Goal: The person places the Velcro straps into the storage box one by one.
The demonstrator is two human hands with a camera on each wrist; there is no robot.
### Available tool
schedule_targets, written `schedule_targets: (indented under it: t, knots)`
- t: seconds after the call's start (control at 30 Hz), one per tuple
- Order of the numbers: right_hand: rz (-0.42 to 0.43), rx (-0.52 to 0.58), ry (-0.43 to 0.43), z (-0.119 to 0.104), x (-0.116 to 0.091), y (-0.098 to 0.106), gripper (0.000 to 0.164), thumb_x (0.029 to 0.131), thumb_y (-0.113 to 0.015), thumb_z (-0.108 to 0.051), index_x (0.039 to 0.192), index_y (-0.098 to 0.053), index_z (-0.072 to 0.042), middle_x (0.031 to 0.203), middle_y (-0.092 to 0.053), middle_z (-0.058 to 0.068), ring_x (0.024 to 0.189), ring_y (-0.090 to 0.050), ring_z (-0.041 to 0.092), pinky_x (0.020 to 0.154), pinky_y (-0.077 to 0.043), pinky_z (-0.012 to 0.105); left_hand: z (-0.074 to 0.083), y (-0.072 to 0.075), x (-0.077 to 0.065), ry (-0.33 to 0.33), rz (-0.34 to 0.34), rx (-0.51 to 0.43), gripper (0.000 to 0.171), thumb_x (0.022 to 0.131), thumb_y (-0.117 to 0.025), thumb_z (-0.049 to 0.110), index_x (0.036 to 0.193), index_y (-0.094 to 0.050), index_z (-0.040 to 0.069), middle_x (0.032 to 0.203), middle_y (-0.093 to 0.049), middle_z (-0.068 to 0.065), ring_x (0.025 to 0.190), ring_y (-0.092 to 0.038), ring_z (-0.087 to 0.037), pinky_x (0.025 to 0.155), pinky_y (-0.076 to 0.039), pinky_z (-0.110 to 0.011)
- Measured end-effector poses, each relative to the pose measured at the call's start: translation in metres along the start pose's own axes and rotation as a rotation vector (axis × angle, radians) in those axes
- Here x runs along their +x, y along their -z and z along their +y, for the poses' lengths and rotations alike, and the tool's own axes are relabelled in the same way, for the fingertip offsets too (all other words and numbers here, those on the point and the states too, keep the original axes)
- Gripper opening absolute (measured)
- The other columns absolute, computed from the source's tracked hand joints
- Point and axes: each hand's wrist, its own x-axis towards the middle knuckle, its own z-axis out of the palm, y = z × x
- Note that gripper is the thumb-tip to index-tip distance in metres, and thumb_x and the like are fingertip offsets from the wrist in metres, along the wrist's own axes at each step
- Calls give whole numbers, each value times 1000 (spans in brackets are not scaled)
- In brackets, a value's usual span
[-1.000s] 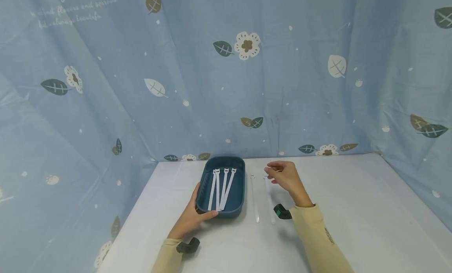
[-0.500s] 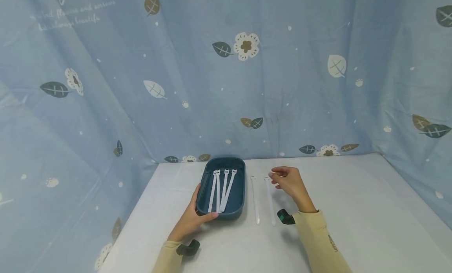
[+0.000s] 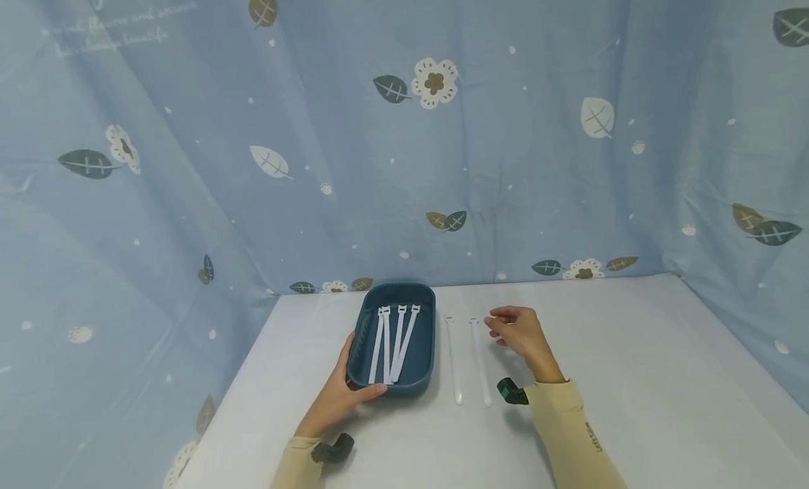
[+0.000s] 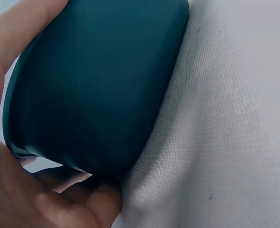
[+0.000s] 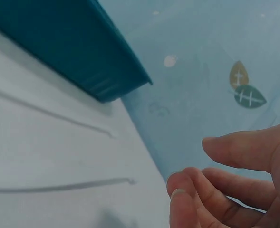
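My left hand (image 3: 338, 394) grips the near left corner of a dark blue-green plastic bin (image 3: 422, 348), thumb over the front rim and fingers along the side. In the left wrist view the bin's outer wall (image 4: 97, 85) fills the hand. Several white cable straps (image 3: 387, 348) with slotted heads lie lengthwise inside the bin. Two more straps lie on the table right of it, a nearer one (image 3: 454, 362) and a farther one (image 3: 481, 364). My right hand (image 3: 521, 338) hovers just right of the farther strap's head, fingers loosely bent, thumb apart, holding nothing.
A white cloth covers the table (image 3: 632, 376). Behind it and at both sides hangs a blue curtain (image 3: 505, 159) with leaf and flower prints. A black wrist camera (image 3: 512, 392) sits at the right cuff, another wrist camera (image 3: 333, 448) at the left.
My right hand has drawn back slightly to the right and nearer, off the head of the farther strap. The left hand keeps its grip on the bin.
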Motion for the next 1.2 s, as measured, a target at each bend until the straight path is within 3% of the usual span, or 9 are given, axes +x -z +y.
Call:
schedule_targets:
  t: [0.3,0.63,0.9,1.2]
  knots:
    - [-4,-26,-25,8,3,-5,37,97,-70,-16,124,-66,10,100,-73,18,80,-72,21,65,-59,23,-2,3,0,19,10,40,122,80,-88,42,166,-3,39,175,-13,-7,160,-20,-42,122,-23,-71]
    - [-23,-103,-48,17,7,-10,37,97,-70,-16,123,-66,10,99,-73,19,77,-71,17,68,-61,30,-1,1,1,19,-3,34,122,81,-88,41,167,-2,36,176,-11,-7,160,-17,-42,123,-21,-72]
    - [-41,-138,-61,20,8,-15,37,96,-70,-17,122,-66,9,87,-73,13,67,-64,13,60,-52,23,-3,1,2,5,-8,23,122,81,-88,40,167,-2,37,176,-11,-10,159,-20,-43,123,-22,-70]
    - [-59,-156,-62,24,10,-19,37,96,-70,-17,122,-65,10,85,-74,12,68,-66,13,61,-54,24,0,1,4,21,-5,36,121,80,-88,42,164,-2,46,176,-10,-8,160,-18,-42,123,-22,-71]
